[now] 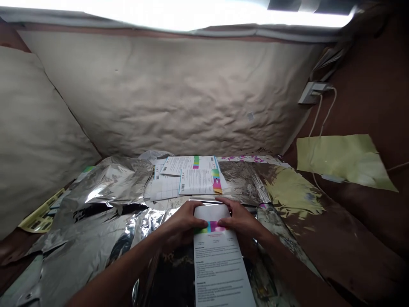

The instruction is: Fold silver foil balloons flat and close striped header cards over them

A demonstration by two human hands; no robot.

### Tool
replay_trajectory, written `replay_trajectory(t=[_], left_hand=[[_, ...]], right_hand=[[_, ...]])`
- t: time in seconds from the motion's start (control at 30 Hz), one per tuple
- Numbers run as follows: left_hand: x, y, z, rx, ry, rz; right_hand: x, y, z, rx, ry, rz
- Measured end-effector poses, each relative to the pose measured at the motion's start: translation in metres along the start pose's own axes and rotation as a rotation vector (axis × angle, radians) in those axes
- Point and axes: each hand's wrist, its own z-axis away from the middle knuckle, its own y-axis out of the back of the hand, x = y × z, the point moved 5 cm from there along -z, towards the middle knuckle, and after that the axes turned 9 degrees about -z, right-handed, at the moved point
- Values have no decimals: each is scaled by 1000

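Observation:
Between my two hands is a long white printed leaflet (220, 268), with a coloured band near its far end and lines of small text running toward me. My left hand (188, 219) grips its left edge, thumb on top at the band. On the opposite edge, my right hand (238, 219) holds it the same way, its thumb also pressed on the band. The fingers beneath the paper are mostly hidden. Just beyond my hands lie several printed sheets (198, 181) with coloured strips and small text, overlapping one another.
Crinkled silver foil (105, 183) covers much of the work surface. A yellow-and-black patterned strip (41, 215) lies at the left edge. On the right wall are a white socket (311, 93) with cables and a yellow paper sheet (345, 157). A bright tube light (191, 15) hangs overhead.

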Motion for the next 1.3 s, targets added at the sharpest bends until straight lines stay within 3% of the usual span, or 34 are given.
replay_trajectory(t=[0.1,0.23,0.3,0.37,0.47,0.53,0.67,0.9,1.03,1.13,1.3], left_hand=[[-10,2,-1,14,51,-202],[-10,6,3,127,35,-529],[-2,5,6,173,-43,-720],[7,-1,7,149,-191,-803],[15,-14,10,16,-444,-823],[14,-18,11,-36,-539,-867],[6,-24,10,-5,-600,-997],[8,-37,13,86,-625,-1072],[14,-36,15,68,-655,-1040],[19,-34,18,9,-691,-939],[23,-34,21,-10,-710,-884]], right_hand=[[1,-4,2,-42,-82,223],[-2,-7,7,-1,-21,506],[-2,-12,11,-1,54,581],[-3,-17,16,-5,176,639],[-4,-22,26,-20,335,723],[-5,-23,33,-39,415,753],[-16,-20,53,-18,553,712],[-39,-24,81,14,609,625],[-34,-32,79,-33,496,632],[-26,-35,78,2,391,707],[-21,-42,81,87,377,891]])
